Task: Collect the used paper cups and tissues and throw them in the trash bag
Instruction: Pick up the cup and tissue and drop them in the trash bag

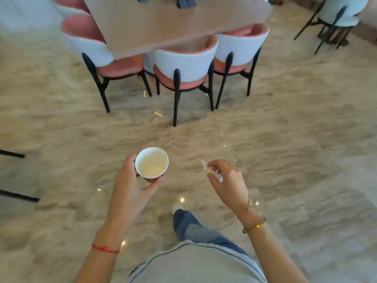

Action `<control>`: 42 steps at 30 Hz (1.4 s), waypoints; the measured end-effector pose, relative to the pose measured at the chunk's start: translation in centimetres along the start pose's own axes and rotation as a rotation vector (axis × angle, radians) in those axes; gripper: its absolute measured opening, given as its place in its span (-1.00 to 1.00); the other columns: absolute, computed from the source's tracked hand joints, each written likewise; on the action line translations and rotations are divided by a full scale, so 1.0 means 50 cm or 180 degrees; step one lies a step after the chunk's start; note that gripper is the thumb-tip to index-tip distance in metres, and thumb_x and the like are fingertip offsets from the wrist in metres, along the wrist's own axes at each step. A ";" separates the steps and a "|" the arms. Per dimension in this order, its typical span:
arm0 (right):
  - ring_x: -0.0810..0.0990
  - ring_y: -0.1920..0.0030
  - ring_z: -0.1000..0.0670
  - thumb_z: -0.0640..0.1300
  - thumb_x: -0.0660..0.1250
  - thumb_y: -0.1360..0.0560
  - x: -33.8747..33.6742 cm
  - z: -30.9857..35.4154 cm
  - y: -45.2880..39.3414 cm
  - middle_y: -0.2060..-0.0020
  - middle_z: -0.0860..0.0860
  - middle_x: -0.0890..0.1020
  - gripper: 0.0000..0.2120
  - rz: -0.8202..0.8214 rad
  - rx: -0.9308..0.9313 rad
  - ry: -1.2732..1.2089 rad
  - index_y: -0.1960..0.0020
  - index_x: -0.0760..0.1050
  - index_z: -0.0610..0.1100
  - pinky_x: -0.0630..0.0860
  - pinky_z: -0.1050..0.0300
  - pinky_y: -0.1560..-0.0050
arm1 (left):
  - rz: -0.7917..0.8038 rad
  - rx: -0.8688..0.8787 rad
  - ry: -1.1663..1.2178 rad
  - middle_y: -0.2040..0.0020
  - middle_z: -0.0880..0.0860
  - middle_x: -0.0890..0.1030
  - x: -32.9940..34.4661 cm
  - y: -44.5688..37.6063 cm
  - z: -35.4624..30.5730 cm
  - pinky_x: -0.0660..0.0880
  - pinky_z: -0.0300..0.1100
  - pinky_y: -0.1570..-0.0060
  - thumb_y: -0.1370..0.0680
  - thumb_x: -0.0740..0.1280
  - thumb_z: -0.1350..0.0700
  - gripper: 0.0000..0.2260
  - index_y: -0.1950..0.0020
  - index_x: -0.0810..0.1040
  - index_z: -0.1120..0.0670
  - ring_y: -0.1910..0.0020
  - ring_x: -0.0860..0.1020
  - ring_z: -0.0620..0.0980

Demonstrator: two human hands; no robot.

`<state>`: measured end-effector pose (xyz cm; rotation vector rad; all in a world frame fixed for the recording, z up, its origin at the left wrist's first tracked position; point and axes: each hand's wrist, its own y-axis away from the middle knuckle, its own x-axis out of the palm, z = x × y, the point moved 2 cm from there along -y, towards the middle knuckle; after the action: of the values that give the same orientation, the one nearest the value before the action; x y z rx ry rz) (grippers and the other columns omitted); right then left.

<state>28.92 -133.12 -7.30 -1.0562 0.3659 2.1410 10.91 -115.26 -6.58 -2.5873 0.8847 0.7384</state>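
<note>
My left hand [132,184] holds a paper cup [151,162] upright, thumb and fingers wrapped around its reddish side. The cup's inside is white, with a pale patch at the bottom. My right hand [226,180] pinches a small crumpled white tissue [212,171] between thumb and fingers. Both hands are out in front of me at waist height, over the floor. No trash bag is in view.
Ahead stands a light wooden table [173,23] with pink-and-white chairs [185,64] tucked around it on a marbled beige floor [285,129]. Dark objects sit on the table's far end. Another chair [338,15] is at the top right. Black legs [12,154] poke in at left.
</note>
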 end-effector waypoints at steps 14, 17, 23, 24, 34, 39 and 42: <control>0.52 0.11 0.05 -0.25 0.39 -0.44 0.251 0.332 -0.613 0.12 0.00 0.57 -0.82 0.0990 -0.1488 -0.0173 -0.05 0.54 -0.14 0.47 0.20 0.02 | -0.1586 -0.0853 -0.0395 -0.06 -0.36 0.47 -0.271 -0.363 0.179 0.39 -0.57 0.19 -0.30 0.57 -0.10 -0.39 -0.23 0.34 -0.18 -0.02 0.49 -0.40; 0.52 0.11 0.04 -0.25 0.39 -0.45 0.330 0.400 -0.708 0.11 -0.01 0.57 -0.81 0.1167 -0.1706 -0.0160 -0.05 0.54 -0.15 0.47 0.19 0.03 | -0.1777 -0.1043 -0.0421 -0.05 -0.28 0.50 -0.314 -0.431 0.236 0.41 -0.54 0.19 -0.30 0.57 -0.10 -0.37 -0.26 0.33 -0.17 0.01 0.53 -0.34; 0.51 0.13 0.06 -0.24 0.38 -0.46 0.484 0.555 -0.909 0.11 -0.02 0.58 -0.83 0.1318 -0.2012 -0.0104 -0.05 0.55 -0.15 0.35 0.33 0.06 | -0.1907 -0.1162 -0.0538 -0.09 -0.15 0.52 -0.430 -0.621 0.363 0.42 -0.53 0.23 -0.31 0.57 -0.08 -0.38 -0.25 0.33 -0.11 0.04 0.55 -0.14; 0.51 0.13 0.06 -0.22 0.38 -0.46 0.507 0.587 -0.947 0.11 -0.01 0.58 -0.83 0.1317 -0.2042 -0.0110 -0.06 0.55 -0.14 0.36 0.33 0.06 | -0.1915 -0.1150 -0.0559 -0.09 -0.13 0.52 -0.458 -0.661 0.384 0.41 -0.56 0.24 -0.31 0.57 -0.07 -0.38 -0.25 0.33 -0.10 0.04 0.54 -0.13; 0.48 0.11 0.06 -0.22 0.38 -0.46 0.718 0.868 -1.316 0.11 -0.01 0.56 -0.82 0.1137 -0.1906 -0.0275 -0.06 0.53 -0.14 0.38 0.25 0.05 | -0.1760 -0.1011 -0.0575 -0.03 -0.21 0.49 -0.728 -1.072 0.555 0.43 -0.49 0.16 -0.32 0.57 -0.04 -0.41 -0.24 0.35 -0.07 0.02 0.54 -0.14; 0.48 0.12 0.07 -0.22 0.38 -0.47 0.819 0.937 -1.474 0.12 0.00 0.55 -0.83 0.1153 -0.1778 -0.0250 -0.06 0.53 -0.13 0.37 0.26 0.07 | -0.1729 -0.1045 -0.0507 -0.08 -0.11 0.52 -0.805 -1.249 0.645 0.40 -0.57 0.14 -0.33 0.58 -0.02 -0.41 -0.25 0.37 -0.03 0.05 0.52 -0.22; 0.47 0.12 0.09 -0.22 0.38 -0.47 0.888 0.974 -1.580 0.12 -0.01 0.56 -0.83 0.1159 -0.1720 -0.0297 -0.05 0.53 -0.14 0.38 0.26 0.06 | -0.1686 -0.1071 -0.0498 -0.10 -0.09 0.52 -0.842 -1.363 0.712 0.40 -0.57 0.13 -0.33 0.58 0.01 -0.41 -0.25 0.38 0.01 0.01 0.51 -0.16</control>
<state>38.10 -30.64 -6.98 -1.2455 -0.0866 2.6943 12.62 -27.63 -4.08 -2.8043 0.0100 0.9666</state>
